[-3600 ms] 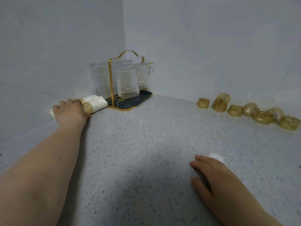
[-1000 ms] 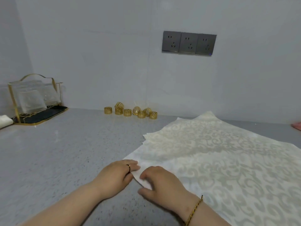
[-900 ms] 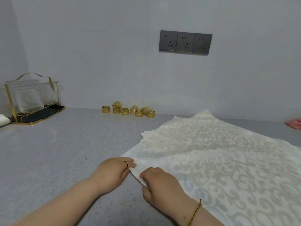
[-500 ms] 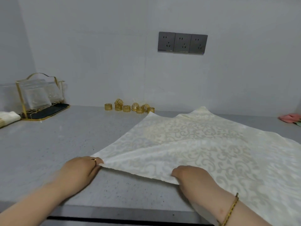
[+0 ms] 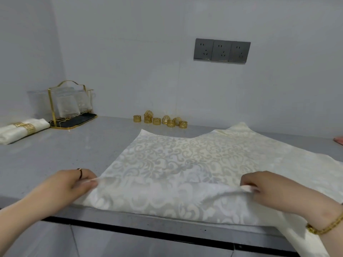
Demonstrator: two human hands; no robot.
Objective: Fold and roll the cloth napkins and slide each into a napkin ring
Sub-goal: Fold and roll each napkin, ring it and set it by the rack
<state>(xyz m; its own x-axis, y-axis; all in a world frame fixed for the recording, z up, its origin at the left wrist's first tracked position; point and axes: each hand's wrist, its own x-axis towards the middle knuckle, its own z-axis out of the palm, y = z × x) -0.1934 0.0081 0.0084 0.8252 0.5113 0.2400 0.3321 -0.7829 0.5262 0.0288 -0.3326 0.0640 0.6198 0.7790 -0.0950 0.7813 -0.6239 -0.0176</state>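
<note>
A cream damask napkin (image 5: 178, 160) lies spread on the grey counter, on top of more napkins (image 5: 278, 156) of the same cloth. My left hand (image 5: 68, 184) pinches the napkin's near left part and my right hand (image 5: 267, 186) pinches its near right part; between them a strip of the near edge is turned over onto the cloth. Several gold napkin rings (image 5: 160, 120) sit in a loose cluster by the back wall. Two rolled napkins in gold rings (image 5: 20, 129) lie at the far left.
A gold-framed rack with clear glasses (image 5: 71, 108) stands on a dark tray at the back left. The counter's front edge (image 5: 130, 221) runs just below my hands. Something pink (image 5: 338, 140) shows at the right edge. Sockets (image 5: 221, 51) are on the wall.
My hands took the top napkin's near corner, moved apart along its edge and drew it toward the counter's front edge. Its near edge now lies turned over. Earlier my left hand set down a ringed napkin.
</note>
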